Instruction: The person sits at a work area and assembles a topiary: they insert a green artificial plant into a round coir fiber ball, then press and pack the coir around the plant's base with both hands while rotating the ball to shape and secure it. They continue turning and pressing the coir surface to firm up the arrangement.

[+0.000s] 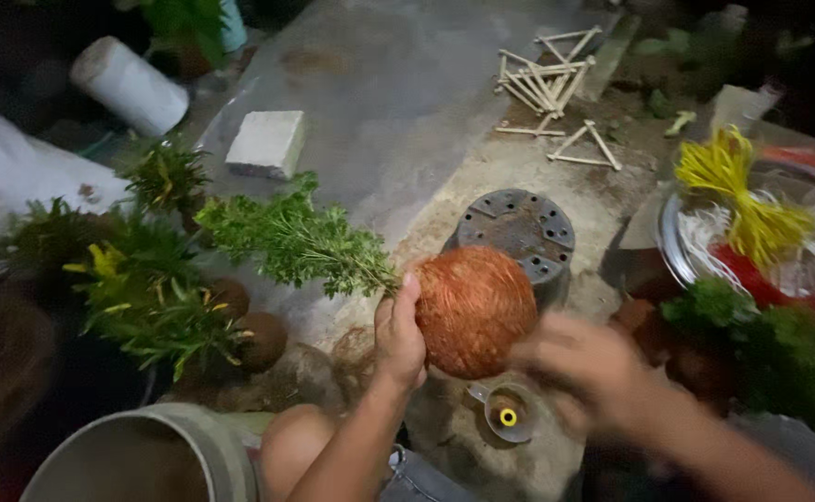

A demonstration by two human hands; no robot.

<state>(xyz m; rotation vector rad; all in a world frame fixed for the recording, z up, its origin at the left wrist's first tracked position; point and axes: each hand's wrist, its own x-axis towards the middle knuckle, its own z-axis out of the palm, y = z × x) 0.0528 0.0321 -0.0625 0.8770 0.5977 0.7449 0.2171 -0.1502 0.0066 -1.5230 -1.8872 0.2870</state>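
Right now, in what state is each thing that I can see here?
Left hand: grips the root ball.
Root ball: wrapped in reddish thread, held up, green plant tilted left.
Right hand: blurred, beside the ball.
Grey pot: upside down.
Thread spool: lies on the ground.
Yellow strips: bundled in the tray.

No labels, signs or screens show in the scene; the nearest to packaging is a white roll (130, 85) lying tilted at the far left, cylindrical, with a greyish end face; a pale rectangular block (266, 142) lies on the grey floor just right of it, too plain to tell whether it is a box; nothing printed can be made out on either.
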